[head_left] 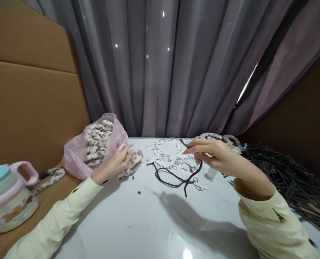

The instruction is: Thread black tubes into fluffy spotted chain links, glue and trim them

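My left hand (118,160) is closed on a fluffy white-and-brown plush ring (135,162) beside the pink plastic bag (76,153); one finger stretches out past it. Folded plush pieces (97,144) of the same kind fill the bag. Over the right side of the white table, my right hand (210,153) pinches black cords (173,185), which hang in loops down to the tabletop. Small clear and dark rings or clips (164,154) lie scattered behind the cords. How firmly the left fingers grip the plush is partly hidden.
A large heap of black cords (286,180) lies at the right. More plush rings (211,136) rest at the back right, with a small whitish object (210,173) under my right hand. On cardboard at the left stand a mug (13,201) and a plush strip (50,180). Grey curtains (157,72) hang behind.
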A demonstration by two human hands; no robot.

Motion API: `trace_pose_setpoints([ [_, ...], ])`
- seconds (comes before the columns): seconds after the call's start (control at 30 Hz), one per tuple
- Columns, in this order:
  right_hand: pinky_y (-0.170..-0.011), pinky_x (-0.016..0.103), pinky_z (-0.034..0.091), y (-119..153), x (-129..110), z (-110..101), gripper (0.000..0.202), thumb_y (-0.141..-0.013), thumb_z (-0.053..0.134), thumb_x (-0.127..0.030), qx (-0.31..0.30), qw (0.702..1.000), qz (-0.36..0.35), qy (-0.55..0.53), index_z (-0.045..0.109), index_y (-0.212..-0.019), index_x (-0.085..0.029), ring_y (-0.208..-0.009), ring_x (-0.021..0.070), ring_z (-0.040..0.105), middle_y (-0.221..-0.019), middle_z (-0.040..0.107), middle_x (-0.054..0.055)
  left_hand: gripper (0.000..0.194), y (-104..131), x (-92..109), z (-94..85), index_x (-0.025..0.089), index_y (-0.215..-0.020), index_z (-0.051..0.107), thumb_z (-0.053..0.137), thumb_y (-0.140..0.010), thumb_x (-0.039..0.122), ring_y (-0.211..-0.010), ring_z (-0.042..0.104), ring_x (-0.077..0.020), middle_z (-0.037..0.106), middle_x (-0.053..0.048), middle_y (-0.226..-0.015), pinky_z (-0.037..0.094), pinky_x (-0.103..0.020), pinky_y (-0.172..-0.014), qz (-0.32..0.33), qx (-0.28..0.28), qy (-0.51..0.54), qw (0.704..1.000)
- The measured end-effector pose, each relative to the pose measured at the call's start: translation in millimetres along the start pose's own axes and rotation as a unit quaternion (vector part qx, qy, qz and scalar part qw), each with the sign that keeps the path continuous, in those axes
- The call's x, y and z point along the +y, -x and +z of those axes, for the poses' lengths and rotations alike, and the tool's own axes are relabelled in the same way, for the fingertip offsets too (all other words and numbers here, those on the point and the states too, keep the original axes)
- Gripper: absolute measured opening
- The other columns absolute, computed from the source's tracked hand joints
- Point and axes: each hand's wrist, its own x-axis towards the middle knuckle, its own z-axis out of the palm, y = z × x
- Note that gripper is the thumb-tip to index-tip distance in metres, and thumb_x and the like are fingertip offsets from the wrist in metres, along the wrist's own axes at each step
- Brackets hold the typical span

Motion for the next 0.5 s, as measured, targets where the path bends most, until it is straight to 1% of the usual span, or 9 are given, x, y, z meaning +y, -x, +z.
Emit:
trace_pose_setpoints([
  [0.07, -0.055, 0.022, 0.042, -0.8, 1.4, 0.0, 0.03, -0.085, 0.038, -0.012, 0.03, 0.999, 0.037, 0.004, 0.067, -0.093, -0.016, -0.058, 0.009, 0.056, -0.083, 0.062, 0.005, 0.053, 2.2, 12.1, -13.5, 0.013, -0.132, 0.037, 0.045, -0.082, 0.029, -0.056, 0.054, -0.0169, 0.057, 0.001, -0.063, 0.041, -0.028, -0.061, -0.01, -0.025, 0.041, 0.999],
  [0.13, -0.055, 0.022, 0.044, -6.8, 0.4, 9.1, 0.026, -0.087, 0.041, -0.018, 0.044, 0.997, 0.069, -0.016, 0.067, -0.094, -0.014, -0.062, 0.0104, 0.058, -0.085, 0.062, 0.006, 0.054, 5.6, 23.7, -18.8, 0.014, -0.131, 0.036, 0.048, -0.082, 0.031, -0.058, 0.054, -0.0147, 0.059, 0.0, -0.067, 0.04, -0.025, -0.057, -0.02, -0.048, 0.149, 0.987],
  [0.2, -0.061, 0.023, 0.046, -16.7, -2.0, 29.0, 0.024, -0.086, 0.05, -0.028, 0.051, 0.994, 0.085, -0.052, 0.066, -0.097, -0.013, -0.071, 0.0125, 0.06, -0.095, 0.061, 0.009, 0.052, 9.4, 33.6, -16.2, 0.015, -0.128, 0.039, 0.051, -0.081, 0.033, -0.06, 0.055, -0.0137, 0.061, 0.0, -0.071, 0.04, -0.023, -0.054, -0.032, -0.075, 0.245, 0.966],
  [0.23, -0.063, 0.024, 0.047, -22.2, -3.3, 42.4, 0.028, -0.084, 0.055, -0.034, 0.059, 0.992, 0.092, -0.069, 0.066, -0.1, -0.013, -0.074, 0.0131, 0.059, -0.098, 0.061, 0.009, 0.051, 11.4, 37.9, -12.8, 0.016, -0.127, 0.04, 0.052, -0.081, 0.035, -0.059, 0.054, -0.013, 0.061, 0.0, -0.072, 0.039, -0.022, -0.053, -0.036, -0.096, 0.282, 0.954],
  [0.3, -0.062, 0.024, 0.046, -32.1, -4.7, 72.0, 0.041, -0.077, 0.065, -0.04, 0.052, 0.989, 0.092, -0.106, 0.063, -0.107, -0.011, -0.07, 0.0122, 0.057, -0.097, 0.06, 0.009, 0.049, 15.2, 44.9, -4.5, 0.017, -0.125, 0.043, 0.054, -0.081, 0.036, -0.055, 0.052, -0.0111, 0.061, 0.0, -0.072, 0.038, -0.022, -0.052, -0.039, -0.146, 0.344, 0.927],
  [0.33, -0.06, 0.023, 0.044, -35.9, -4.7, 86.0, 0.042, -0.074, 0.068, -0.04, 0.044, 0.988, 0.087, -0.118, 0.064, -0.104, -0.011, -0.066, 0.0113, 0.055, -0.092, 0.06, 0.008, 0.049, 17.0, 47.6, -0.4, 0.018, -0.124, 0.043, 0.055, -0.081, 0.037, -0.053, 0.05, -0.01, 0.06, 0.0, -0.072, 0.038, -0.022, -0.051, -0.041, -0.17, 0.373, 0.911],
  [0.4, -0.059, 0.022, 0.04, -40.3, -3.4, 107.1, 0.025, -0.079, 0.063, -0.036, 0.012, 0.987, 0.076, -0.138, 0.069, -0.084, -0.011, -0.061, 0.0102, 0.051, -0.076, 0.06, 0.004, 0.049, 19.9, 51.1, 5.7, 0.018, -0.124, 0.043, 0.056, -0.08, 0.035, -0.05, 0.045, -0.0076, 0.058, 0.002, -0.071, 0.038, -0.022, -0.051, -0.066, -0.21, 0.435, 0.873],
  [0.47, -0.057, 0.021, 0.037, -41.0, -0.8, 114.6, 0.025, -0.083, 0.056, -0.03, -0.02, 0.98, 0.093, -0.175, 0.067, -0.07, -0.012, -0.058, 0.0094, 0.049, -0.065, 0.058, 0.002, 0.05, 21.6, 51.5, 8.7, 0.018, -0.124, 0.042, 0.058, -0.079, 0.033, -0.05, 0.043, -0.0064, 0.057, 0.002, -0.072, 0.039, -0.022, -0.053, -0.092, -0.233, 0.486, 0.837],
  [0.5, -0.055, 0.021, 0.036, -40.3, 0.8, 113.2, 0.027, -0.084, 0.054, -0.03, -0.028, 0.973, 0.115, -0.198, 0.065, -0.068, -0.011, -0.056, 0.0091, 0.048, -0.062, 0.058, 0.001, 0.05, 21.7, 50.4, 9.4, 0.019, -0.124, 0.043, 0.059, -0.078, 0.032, -0.053, 0.045, -0.0069, 0.057, 0.001, -0.075, 0.04, -0.022, -0.055, -0.099, -0.238, 0.498, 0.828],
])
